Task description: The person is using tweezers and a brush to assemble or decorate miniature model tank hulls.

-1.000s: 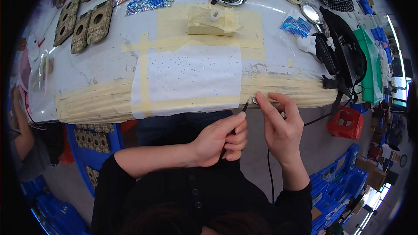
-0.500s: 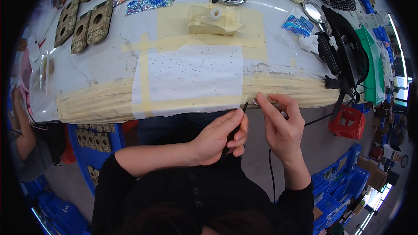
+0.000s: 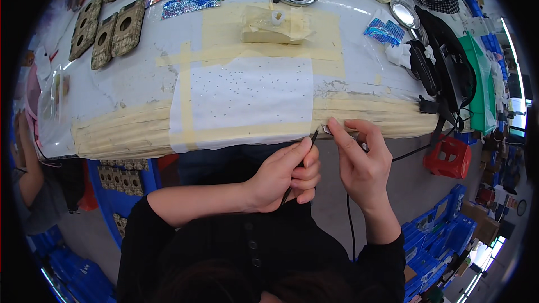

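Observation:
My left hand [image 3: 283, 177] is closed around a slim black pointed tool [image 3: 314, 136], whose tip points up past the thumb and whose thin lower end shows below the fingers. Just to the right, my right hand [image 3: 365, 163] pinches a small silvery-white piece [image 3: 326, 129] between thumb and fingers; its exact kind is too small to tell. The tool tip is close to this piece, and I cannot tell whether they touch. Both hands are at the table's front edge, beside a white sheet [image 3: 247, 98] dotted with many tiny dark specks and taped down.
A tape-wrapped block [image 3: 269, 35] stands behind the sheet. Farther back are a round metal dish [image 3: 295, 0] of small dark pieces and camouflage-patterned cases [image 3: 129, 28]. A black bag [image 3: 449, 67] lies at right. A black cord [image 3: 350, 224] hangs by my right forearm; a red stool [image 3: 448, 158] stands below.
The tool in my left hand has tilted slightly, and its lower end now shows more slenderly below my fingers. My right hand has shifted only a little.

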Demonstrator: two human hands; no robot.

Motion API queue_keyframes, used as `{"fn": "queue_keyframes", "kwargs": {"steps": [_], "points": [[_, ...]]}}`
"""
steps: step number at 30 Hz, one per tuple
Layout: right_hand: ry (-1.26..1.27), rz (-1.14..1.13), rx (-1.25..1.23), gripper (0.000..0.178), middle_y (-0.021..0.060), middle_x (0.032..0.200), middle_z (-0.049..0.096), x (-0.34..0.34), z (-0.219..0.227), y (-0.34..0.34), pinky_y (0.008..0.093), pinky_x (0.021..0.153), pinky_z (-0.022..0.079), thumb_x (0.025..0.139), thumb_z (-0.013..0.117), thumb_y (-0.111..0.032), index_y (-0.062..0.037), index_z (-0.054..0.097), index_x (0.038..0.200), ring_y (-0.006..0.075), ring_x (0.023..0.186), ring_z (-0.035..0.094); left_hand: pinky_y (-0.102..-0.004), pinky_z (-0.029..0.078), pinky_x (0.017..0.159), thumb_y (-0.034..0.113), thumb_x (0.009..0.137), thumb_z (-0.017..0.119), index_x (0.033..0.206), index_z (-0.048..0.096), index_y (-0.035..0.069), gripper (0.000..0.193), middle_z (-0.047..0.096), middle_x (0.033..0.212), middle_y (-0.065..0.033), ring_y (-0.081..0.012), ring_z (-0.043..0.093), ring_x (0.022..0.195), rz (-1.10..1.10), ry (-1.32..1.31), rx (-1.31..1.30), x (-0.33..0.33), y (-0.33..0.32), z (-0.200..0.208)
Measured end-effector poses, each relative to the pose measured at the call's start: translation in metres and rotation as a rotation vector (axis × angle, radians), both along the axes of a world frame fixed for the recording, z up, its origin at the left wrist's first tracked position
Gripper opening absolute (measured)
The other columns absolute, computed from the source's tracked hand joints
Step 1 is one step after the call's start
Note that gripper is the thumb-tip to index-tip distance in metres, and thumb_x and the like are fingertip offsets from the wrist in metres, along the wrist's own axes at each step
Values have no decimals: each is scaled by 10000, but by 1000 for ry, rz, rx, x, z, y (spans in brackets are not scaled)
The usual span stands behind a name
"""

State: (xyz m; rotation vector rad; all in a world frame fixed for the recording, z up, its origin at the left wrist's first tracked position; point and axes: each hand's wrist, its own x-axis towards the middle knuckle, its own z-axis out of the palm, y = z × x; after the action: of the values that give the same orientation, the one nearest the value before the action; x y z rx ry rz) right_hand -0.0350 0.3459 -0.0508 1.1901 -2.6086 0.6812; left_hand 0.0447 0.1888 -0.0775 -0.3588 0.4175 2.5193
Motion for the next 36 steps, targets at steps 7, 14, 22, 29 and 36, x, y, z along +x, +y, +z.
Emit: {"fn": "queue_keyframes", "kwargs": {"steps": [7, 14, 22, 29, 36], "points": [[4, 13, -59, 478, 60, 924, 565, 1, -5, 1, 270, 552, 465, 662, 647, 46, -159, 662, 1093, 179, 649, 548, -212, 301, 418, 394, 1000, 231, 729, 320, 144, 380, 203, 586, 46, -74, 212, 498, -2, -8, 23, 1, 0, 0], [-187, -28, -53, 405, 61, 909, 546, -1, 9, -3, 283, 545, 446, 730, 631, 39, -140, 660, 1092, 170, 616, 514, -215, 308, 415, 398, 1000, 228, 771, 339, 133, 367, 208, 591, 45, -71, 214, 491, -15, 53, -28, 4, -3, -2], [123, -164, 64, 323, 78, 831, 511, -76, 20, 5, 316, 626, 424, 783, 617, -7, -106, 651, 1088, 196, 697, 500, -240, 426, 454, 369, 1001, 261, 865, 359, 103, 314, 242, 581, 44, -56, 252, 474, -7, 438, -99, 10, -14, 13], [282, 354, -283, 528, 61, 919, 528, -32, 35, -24, 340, 713, 415, 726, 728, -436, -130, 546, 1116, 225, 837, 504, -345, 511, 624, 437, 990, 180, 845, 381, 137, 389, 366, 521, 8, -115, 427, 504, 371, 475, -108, 7, -58, 44], [812, 529, -229, 159, -5, 842, 559, 3, 34, -63, 267, 633, 342, 847, 551, -345, -204, 573, 917, 135, 626, 494, -374, 376, 927, 385, 1001, 188, 864, 403, 113, 373, 596, 917, -125, -232, 553, 971, 459, 438, -63, 8, -42, 55]]}}
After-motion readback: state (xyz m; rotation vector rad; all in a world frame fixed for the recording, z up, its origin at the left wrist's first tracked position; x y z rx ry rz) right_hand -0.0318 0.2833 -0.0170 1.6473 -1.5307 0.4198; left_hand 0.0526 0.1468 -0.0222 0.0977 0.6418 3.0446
